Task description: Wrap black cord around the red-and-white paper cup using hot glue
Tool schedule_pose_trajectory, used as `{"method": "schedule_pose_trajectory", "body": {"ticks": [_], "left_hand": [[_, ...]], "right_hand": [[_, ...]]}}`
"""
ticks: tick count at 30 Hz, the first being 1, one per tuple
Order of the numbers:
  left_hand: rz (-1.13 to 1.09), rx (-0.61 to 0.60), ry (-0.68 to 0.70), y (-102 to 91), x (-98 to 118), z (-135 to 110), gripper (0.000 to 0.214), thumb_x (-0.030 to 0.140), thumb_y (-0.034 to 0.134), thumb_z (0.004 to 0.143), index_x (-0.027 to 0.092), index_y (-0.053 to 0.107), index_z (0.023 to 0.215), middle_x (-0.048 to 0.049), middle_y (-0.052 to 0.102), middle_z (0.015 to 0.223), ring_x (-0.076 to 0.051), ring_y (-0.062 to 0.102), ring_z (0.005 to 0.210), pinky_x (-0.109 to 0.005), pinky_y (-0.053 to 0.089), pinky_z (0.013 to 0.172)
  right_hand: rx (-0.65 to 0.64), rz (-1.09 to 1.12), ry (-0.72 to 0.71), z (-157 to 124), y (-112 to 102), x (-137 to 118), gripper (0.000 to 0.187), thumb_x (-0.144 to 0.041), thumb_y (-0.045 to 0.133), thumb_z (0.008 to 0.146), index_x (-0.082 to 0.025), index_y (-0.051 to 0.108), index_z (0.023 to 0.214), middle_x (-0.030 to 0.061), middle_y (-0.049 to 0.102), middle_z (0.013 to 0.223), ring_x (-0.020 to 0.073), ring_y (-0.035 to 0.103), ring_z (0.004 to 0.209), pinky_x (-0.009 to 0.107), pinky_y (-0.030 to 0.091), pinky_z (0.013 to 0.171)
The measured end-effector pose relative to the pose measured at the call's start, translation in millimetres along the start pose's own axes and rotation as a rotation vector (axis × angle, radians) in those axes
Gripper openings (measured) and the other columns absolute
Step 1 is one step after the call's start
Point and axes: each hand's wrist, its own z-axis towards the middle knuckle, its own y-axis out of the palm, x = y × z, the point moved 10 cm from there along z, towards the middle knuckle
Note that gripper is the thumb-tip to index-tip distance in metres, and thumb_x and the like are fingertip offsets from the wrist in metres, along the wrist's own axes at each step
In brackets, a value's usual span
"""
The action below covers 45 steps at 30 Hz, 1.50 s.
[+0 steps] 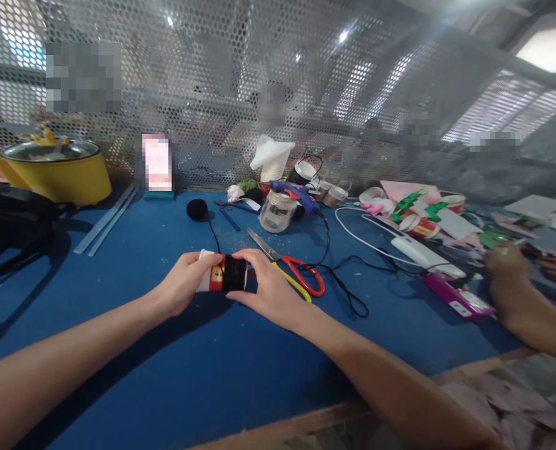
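A paper cup (216, 275) lies sideways between my two hands, its middle red with a small yellow patch. Black yarn (234, 274) is wound round the part of it nearer my right hand. My left hand (187, 279) grips the white end, thumb on top by the yarn strand. Fingers and thumb of my right hand (268, 287) close round the other end. From the cup a strand runs back to a black yarn ball (196, 209) on the blue table. Scissors (301, 275) with red and yellow handles lie just beyond my right hand.
Behind the scissors, a blue glue gun (296, 194) rests on a clear jar (278, 212). A lit phone (157, 164) stands at the back, a yellow pot (57, 172) left of it. Cables and a purple power strip (458, 297) lie right, near another person's hand (507, 269).
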Motion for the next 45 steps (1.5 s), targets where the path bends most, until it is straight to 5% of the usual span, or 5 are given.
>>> {"method": "schedule_pose_trajectory", "body": {"ticks": [6, 15, 25, 33, 45], "left_hand": [[0.175, 0.012, 0.093, -6.5, 6.8, 4.1, 0.023, 0.034, 0.047, 0.065, 0.012, 0.051, 0.06, 0.0022, 0.047, 0.051, -0.008, 0.04, 0.045, -0.02, 0.026, 0.043], [0.501, -0.022, 0.123, -7.5, 5.0, 8.9, 0.026, 0.037, 0.04, 0.067, 0.013, 0.048, 0.058, 0.0042, 0.038, 0.046, -0.008, 0.033, 0.042, -0.022, 0.023, 0.042], [0.556, -0.036, 0.114, -5.4, 7.7, 7.3, 0.021, 0.031, 0.037, 0.066, 0.015, 0.04, 0.053, 0.0048, 0.032, 0.047, -0.008, 0.029, 0.043, -0.022, 0.021, 0.041], [0.557, -0.027, 0.126, -7.4, 7.3, 8.8, 0.021, 0.032, 0.035, 0.066, 0.015, 0.041, 0.054, 0.005, 0.032, 0.047, -0.008, 0.03, 0.043, -0.022, 0.022, 0.042], [0.338, 0.074, 0.0, -23.0, -0.8, 14.5, 0.02, 0.031, 0.038, 0.064, 0.014, 0.045, 0.057, 0.0037, 0.039, 0.047, -0.009, 0.036, 0.042, -0.022, 0.024, 0.041]], "right_hand": [[-0.003, 0.031, 0.125, 2.8, -18.3, 9.4, 0.046, -0.036, 0.058, 0.065, -0.017, 0.043, 0.104, 0.0094, 0.05, 0.101, 0.0177, 0.053, 0.085, 0.033, 0.044, 0.072], [0.554, -0.265, 0.487, 36.0, -174.5, 85.7, 0.023, -0.036, 0.056, 0.066, -0.014, 0.053, 0.062, 0.004, 0.056, 0.06, 0.0169, 0.055, 0.064, 0.029, 0.042, 0.06], [0.272, 0.308, 0.823, 42.3, -114.4, 167.8, 0.019, -0.026, 0.053, 0.07, -0.013, 0.049, 0.057, 0.0007, 0.053, 0.045, 0.0075, 0.047, 0.034, 0.017, 0.036, 0.03], [0.547, 0.485, 0.473, 32.1, -130.7, 108.8, 0.01, -0.02, 0.052, 0.067, -0.015, 0.048, 0.075, -0.0017, 0.056, 0.065, 0.006, 0.052, 0.051, 0.018, 0.045, 0.05], [-0.068, 0.437, 0.506, -18.7, -40.5, 41.8, 0.02, -0.033, 0.05, 0.07, -0.014, 0.053, 0.067, -0.0051, 0.043, 0.039, 0.0076, 0.042, 0.036, 0.022, 0.036, 0.042]]}}
